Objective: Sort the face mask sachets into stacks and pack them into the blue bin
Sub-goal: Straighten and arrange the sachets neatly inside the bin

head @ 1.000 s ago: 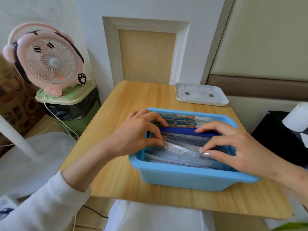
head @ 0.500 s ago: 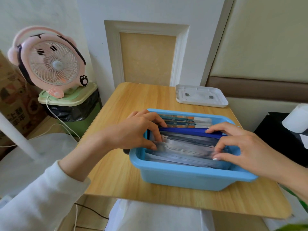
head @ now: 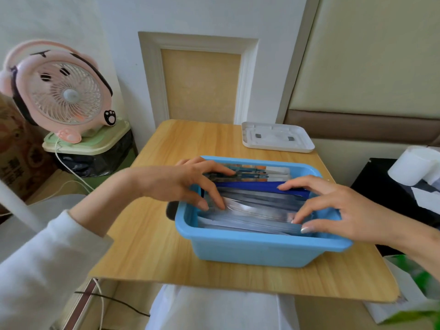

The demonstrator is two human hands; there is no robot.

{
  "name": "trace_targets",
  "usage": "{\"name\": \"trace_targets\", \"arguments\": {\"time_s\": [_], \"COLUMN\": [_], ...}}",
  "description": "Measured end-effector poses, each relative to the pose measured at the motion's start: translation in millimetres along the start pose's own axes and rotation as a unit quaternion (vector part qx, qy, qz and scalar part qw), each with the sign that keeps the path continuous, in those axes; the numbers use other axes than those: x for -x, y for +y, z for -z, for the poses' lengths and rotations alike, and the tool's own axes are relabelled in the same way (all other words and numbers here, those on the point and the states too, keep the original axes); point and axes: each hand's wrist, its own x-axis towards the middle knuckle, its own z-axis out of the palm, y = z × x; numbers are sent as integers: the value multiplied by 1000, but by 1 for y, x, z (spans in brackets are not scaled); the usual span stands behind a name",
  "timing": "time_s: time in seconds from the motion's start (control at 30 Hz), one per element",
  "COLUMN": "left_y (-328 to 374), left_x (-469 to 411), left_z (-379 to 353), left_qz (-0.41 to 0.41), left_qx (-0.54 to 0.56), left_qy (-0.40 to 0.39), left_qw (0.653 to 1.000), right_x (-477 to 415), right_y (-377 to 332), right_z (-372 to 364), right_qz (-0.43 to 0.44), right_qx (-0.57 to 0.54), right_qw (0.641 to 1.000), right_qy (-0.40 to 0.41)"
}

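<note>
The left grip (head: 181, 184) has its fingers spread and bent, thumb and a fingertip pinching the left end of the silver sachets (head: 257, 210), the index finger lying farther off on the coloured sachets (head: 252, 172). The right grip (head: 333, 208) is curled round the right end of the same silver row, thumb on its near side, index finger on the dark blue sachet (head: 250, 186). All the sachets stand on edge inside the blue bin (head: 250, 251), which sits near the front of the wooden worktop (head: 147, 246). A white lid (head: 276, 139) lies at the far right corner. A pink fan (head: 62, 91) stands off to the left.
</note>
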Motion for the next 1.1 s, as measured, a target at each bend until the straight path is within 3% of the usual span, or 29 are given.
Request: {"name": "trace_targets", "arguments": {"time_s": [0.2,0.43,0.83,0.97,1.1], "left_y": [0,7,5,10,12], "left_x": [1,3,-3,-4,-3], "left_z": [11,-1,-18,-18,-22], "left_qz": [21,22,18,25,22], "left_qx": [-9,1,-84,-89,-116], "left_qy": [-40,0,122,99,77], "left_qw": [999,1000,989,991,990], "right_x": [-1,-1,-1,-1,3], "right_y": [-1,-3,0,-2,-5], "right_z": [-17,-17,-14,-15,-17], "right_qz": [-24,-24,-22,-43,-36], "right_qx": [41,29,8,39,38], "right_qw": [997,995,997,997,995], "right_qy": [66,88,78,55,87]}}
